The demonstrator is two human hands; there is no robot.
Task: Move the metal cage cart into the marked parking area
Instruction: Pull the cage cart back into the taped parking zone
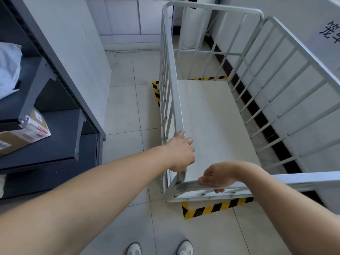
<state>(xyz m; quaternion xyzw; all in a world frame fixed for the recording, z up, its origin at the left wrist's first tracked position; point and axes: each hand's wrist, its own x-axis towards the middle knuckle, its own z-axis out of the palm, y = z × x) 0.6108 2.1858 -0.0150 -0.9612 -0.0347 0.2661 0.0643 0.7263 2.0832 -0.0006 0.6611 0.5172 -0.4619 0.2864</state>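
**Cage cart held at near corner, standing over striped floor tape**

Head view: The white metal cage cart [211, 115] fills the centre and right of the frame, its right side close along the wall. Yellow-black floor tape [217, 207] shows just below the cart's near edge, again beside its left side at mid-frame, and beyond its far end. The left hand [181, 153] is closed around the top rail of the left side panel, fingers wrapped over it. The right hand [218, 176] grips the near top rail, fingers curled under. A dark shelving unit [55, 144] at left of frame carries a cardboard box [22, 133]. Two white shoes [184, 248] show at the bottom edge.
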